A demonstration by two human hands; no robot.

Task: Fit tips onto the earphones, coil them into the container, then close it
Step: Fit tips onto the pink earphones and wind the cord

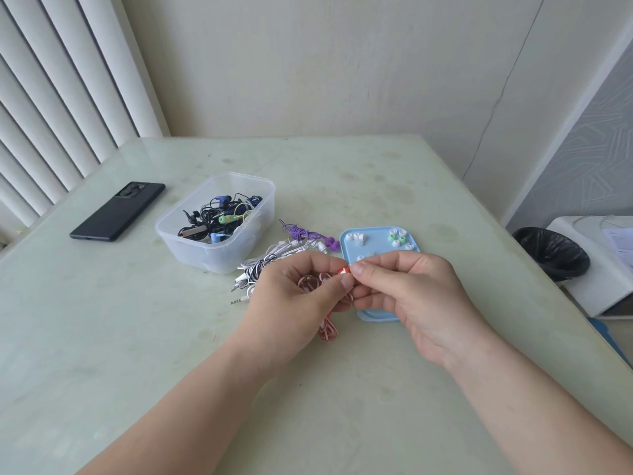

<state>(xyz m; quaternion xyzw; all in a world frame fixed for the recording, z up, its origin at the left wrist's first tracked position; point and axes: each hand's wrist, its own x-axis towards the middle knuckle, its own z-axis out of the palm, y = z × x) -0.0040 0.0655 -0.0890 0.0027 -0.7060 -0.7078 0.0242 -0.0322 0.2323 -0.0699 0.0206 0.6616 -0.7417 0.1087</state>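
Starting at the far left: flat black smartphone (118, 211), camera side up on the pale green glossy table (102, 337), well apart from everything else. Next to the right, clear rectangular plastic container (191, 248), uncovered, holding a tangle of black, blue and green earphones (219, 217). Just beside its right wall, a loose heap of white and black wired earphones (270, 262), jack plugs pointing left. Behind that heap, purple wired earphones (308, 234), close to the blue lid's far left corner.

Rising from the lower left on a bare forearm, left hand (294, 289) lifted off the table, back turned toward the camera, fingers curled inward. Thumb and forefinger pinching the small red-and-white earbud (343, 270). Looped pink cable (327, 332) bunched inside the curl and trailing down to the table below the wrist.

Meeting it from the lower right on a bare, slanted forearm, right hand (411, 289), also raised, thumb and forefinger closed narrowly on the earbud's other side, remaining fingers tucked under. Anything between those fingertips too small to make out.

Under and behind that hand, light blue rounded plastic lid (373, 241) lying flat, near edge partly hidden by the knuckles. On it, small white silicone tips (356, 237) at the far left corner, green silicone tips (394, 238) mixed with more white ones at the far right corner.

Beyond the table's right edge, round bin with black liner (551, 252).
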